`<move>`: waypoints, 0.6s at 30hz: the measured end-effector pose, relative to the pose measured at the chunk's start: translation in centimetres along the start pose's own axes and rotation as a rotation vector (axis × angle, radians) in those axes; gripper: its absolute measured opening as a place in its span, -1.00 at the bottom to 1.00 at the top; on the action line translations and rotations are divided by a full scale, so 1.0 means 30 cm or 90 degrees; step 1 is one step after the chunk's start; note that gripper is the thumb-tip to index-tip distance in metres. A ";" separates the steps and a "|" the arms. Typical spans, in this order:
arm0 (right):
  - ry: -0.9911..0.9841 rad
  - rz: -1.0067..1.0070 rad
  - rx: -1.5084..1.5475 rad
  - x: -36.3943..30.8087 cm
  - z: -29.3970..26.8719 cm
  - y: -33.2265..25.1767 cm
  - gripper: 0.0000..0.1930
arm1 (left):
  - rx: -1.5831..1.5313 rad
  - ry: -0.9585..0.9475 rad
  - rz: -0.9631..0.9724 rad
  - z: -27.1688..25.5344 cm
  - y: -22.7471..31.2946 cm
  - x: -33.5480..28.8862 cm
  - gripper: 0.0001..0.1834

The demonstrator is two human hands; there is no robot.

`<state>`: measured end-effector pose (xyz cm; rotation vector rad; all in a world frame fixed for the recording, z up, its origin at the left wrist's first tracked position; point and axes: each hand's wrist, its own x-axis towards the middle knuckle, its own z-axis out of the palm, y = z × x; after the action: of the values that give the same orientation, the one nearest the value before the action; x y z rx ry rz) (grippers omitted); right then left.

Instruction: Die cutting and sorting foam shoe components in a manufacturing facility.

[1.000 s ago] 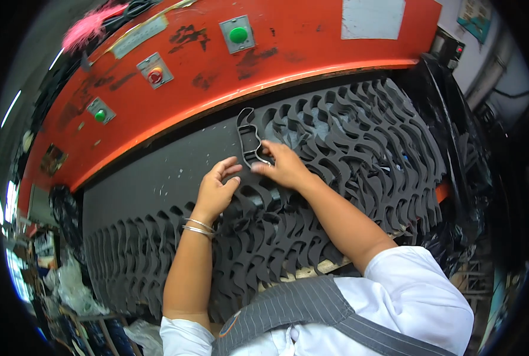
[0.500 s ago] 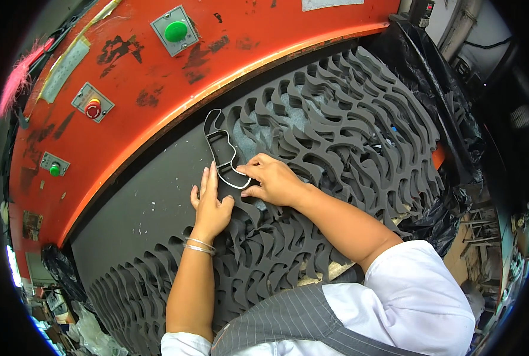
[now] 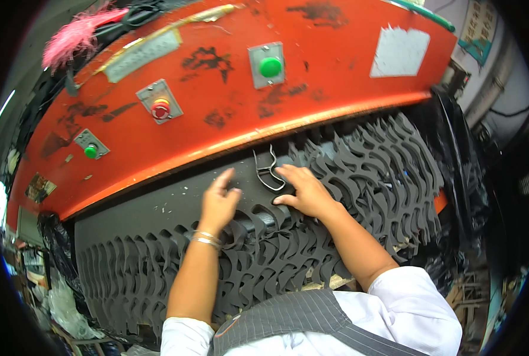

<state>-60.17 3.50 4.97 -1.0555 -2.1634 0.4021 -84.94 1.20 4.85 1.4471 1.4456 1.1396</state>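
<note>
A curved metal cutting die (image 3: pixel 265 170) stands on a dark grey foam sheet (image 3: pixel 140 213), close under the red machine's front edge. My right hand (image 3: pixel 307 191) is at the die's right side, thumb and fingers apart; whether a fingertip touches the metal I cannot tell. To the left of the die, my left hand (image 3: pixel 219 204) hovers with its fingers spread, slightly blurred, holding nothing. Around and in front of both hands lies a lattice of cut foam (image 3: pixel 276 261) with curved openings.
Across the back runs the red machine body (image 3: pixel 217 77), with green buttons (image 3: pixel 270 67) and a red knob (image 3: pixel 160 108). Black plastic sheeting (image 3: pixel 460 160) hangs at the right. Clear plastic bags (image 3: pixel 68 305) lie at the lower left.
Both hands have loosened from the die, and the left has moved away from it. The head view has shifted, bringing more of the red machine into sight.
</note>
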 end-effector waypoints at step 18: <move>0.158 0.013 0.199 -0.070 -0.206 -0.308 -0.80 | 0.156 0.268 0.130 -0.541 0.146 -0.567 -0.78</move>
<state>-60.22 -4.01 13.42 -0.9011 -1.8031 0.5666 -98.29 -17.05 12.66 1.6163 1.8082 1.5038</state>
